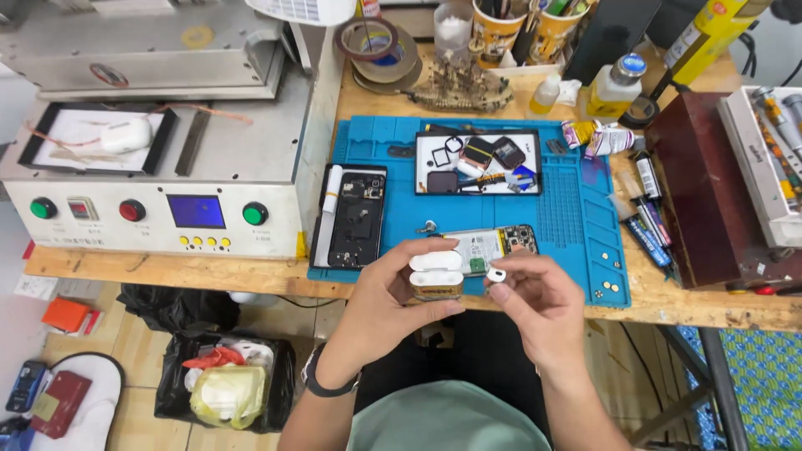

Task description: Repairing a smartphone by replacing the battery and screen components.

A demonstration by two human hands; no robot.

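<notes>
Workbench (251, 271) of wood carries a grey machine (167, 167) at its left end and a blue mat (576, 209) mid-front. Off the front edge, the left hand (384, 305) grips an open white earbud case (435, 274); the right hand (539, 305) pinches a small white earbud (496, 274).

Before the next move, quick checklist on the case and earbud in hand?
1. Small white charging case held in left hand: ok.
2. Case lid open: ok.
3. Small white earbud pinched in right hand fingertips: ok.
4. Earbud clear of the case, just to its side: ok.
5. Case socket free of debris: cannot tell.
6. Opened phone with exposed board on blue work mat sits close behind the hands: not ok.
</notes>
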